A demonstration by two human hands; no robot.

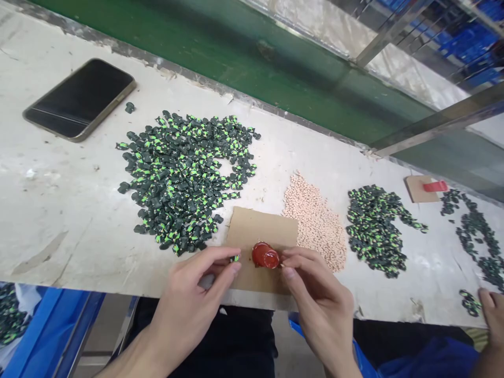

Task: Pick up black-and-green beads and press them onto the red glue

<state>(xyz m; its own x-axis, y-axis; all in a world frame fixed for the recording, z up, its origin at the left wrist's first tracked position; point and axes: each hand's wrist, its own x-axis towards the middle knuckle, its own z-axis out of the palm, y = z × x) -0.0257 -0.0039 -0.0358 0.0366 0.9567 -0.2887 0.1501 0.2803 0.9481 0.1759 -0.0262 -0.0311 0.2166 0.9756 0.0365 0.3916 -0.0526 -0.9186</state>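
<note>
Left hand [189,294] pinches 1 green-black piece [235,258], right hand [323,298] 1 pale pellet [282,265]

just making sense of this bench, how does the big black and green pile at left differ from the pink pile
The black and green pile spreads wider; the pink pile covers less of the bench. The black and green pile has larger, multicoloured pieces, whereas the pink pile's are tiny and plain. Both are heaps of loose pieces.

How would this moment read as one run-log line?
left hand: pinching green-black piece | right hand: pinching tiny pale piece beside red container | red container: on cardboard
</note>
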